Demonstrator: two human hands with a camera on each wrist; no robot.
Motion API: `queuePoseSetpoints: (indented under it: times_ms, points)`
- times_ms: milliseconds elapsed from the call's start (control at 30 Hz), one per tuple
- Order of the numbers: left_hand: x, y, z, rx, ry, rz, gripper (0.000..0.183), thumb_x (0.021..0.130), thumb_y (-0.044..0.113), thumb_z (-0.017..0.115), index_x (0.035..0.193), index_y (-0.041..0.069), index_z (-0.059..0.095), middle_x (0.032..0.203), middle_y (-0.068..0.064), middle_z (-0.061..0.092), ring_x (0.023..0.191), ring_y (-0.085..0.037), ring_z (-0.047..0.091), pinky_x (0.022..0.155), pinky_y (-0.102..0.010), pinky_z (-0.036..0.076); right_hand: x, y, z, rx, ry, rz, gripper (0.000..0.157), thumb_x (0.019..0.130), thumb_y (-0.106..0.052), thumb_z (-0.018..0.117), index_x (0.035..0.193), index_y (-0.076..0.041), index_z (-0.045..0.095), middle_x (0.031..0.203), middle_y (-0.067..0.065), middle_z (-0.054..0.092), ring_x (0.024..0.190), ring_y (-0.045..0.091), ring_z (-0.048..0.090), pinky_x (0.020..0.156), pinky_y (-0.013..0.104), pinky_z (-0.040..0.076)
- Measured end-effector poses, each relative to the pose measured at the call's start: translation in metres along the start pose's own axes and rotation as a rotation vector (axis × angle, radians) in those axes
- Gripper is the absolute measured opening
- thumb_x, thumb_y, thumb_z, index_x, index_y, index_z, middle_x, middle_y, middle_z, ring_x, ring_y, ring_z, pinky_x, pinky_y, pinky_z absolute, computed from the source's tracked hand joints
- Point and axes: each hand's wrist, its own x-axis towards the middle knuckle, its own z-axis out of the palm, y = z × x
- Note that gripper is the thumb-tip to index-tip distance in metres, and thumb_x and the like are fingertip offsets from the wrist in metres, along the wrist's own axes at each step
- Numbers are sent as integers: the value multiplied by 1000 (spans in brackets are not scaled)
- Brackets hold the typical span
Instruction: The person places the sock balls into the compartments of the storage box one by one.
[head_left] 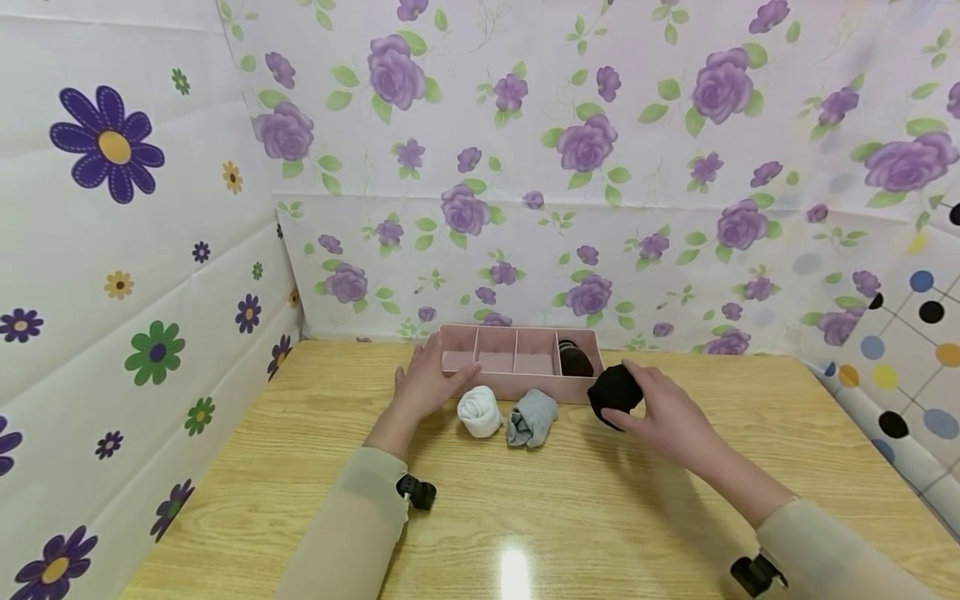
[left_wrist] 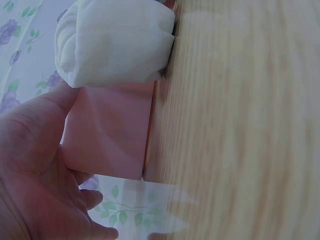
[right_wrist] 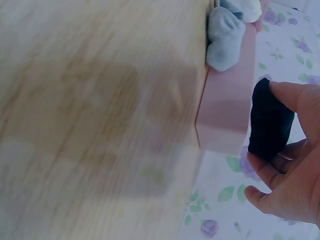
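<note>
- The right hand (head_left: 671,417) pinches a black, rounded roll of soft fabric (head_left: 617,396) between thumb and fingertips, off the table's surface; in the head view it overlaps the front right corner of the box, and I cannot tell whether the two touch.
- That grip takes the roll by its outer sides, probably so that the bundle does not come undone.
- The left hand (head_left: 427,383) is spread loosely about the left end of a long pink box with four compartments (head_left: 573,388), thumb by the front rim, fingers around the end, likely to steady it.
- The box stands close to the back edge of a light wood-grain table (head_left: 585,508), its long side running along that edge, perhaps so every compartment faces the person.
- A dark brown fabric roll with pale stripes (head_left: 576,361) sits in the compartment at the box's right end.
- On the table just before the box's front wall lie a white fabric roll (head_left: 480,412) and, to its right, a looser grey fabric roll (head_left: 532,418), both within easy reach.
- No brand, label or writing can be read on the box or rolls.
</note>
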Motion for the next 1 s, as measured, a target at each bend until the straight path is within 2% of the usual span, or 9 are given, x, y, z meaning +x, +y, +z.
queuePoseSetpoints:
  times_ms: [167, 533, 1000]
  points:
    - [-1, 0, 1, 2, -1, -6, 114, 104, 77, 56, 178, 5, 8, 184, -17, 11, 170, -41, 4, 128, -78, 4, 6, -6, -2, 15, 0, -8, 91, 105, -44, 78, 169, 5, 36, 156, 37, 51, 140, 57, 53, 107, 72, 49]
    - [-2, -1, 4, 14, 11, -4, 111, 104, 73, 59, 177, 5, 10, 184, -17, 14, 169, -41, 6, 127, -78, 5, 22, -18, -5, 24, -7, -29, 92, 105, -44, 78, 170, 3, 34, 161, 35, 48, 145, 57, 49, 111, 72, 47]
    - [0, -2, 5, 15, 21, -2, 111, 104, 73, 59, 178, 6, 10, 184, -16, 13, 169, -41, 5, 127, -78, 5, 52, -27, 2, 26, 8, -47, 90, 104, -41, 80, 169, 4, 37, 157, 34, 51, 138, 53, 56, 111, 70, 48]
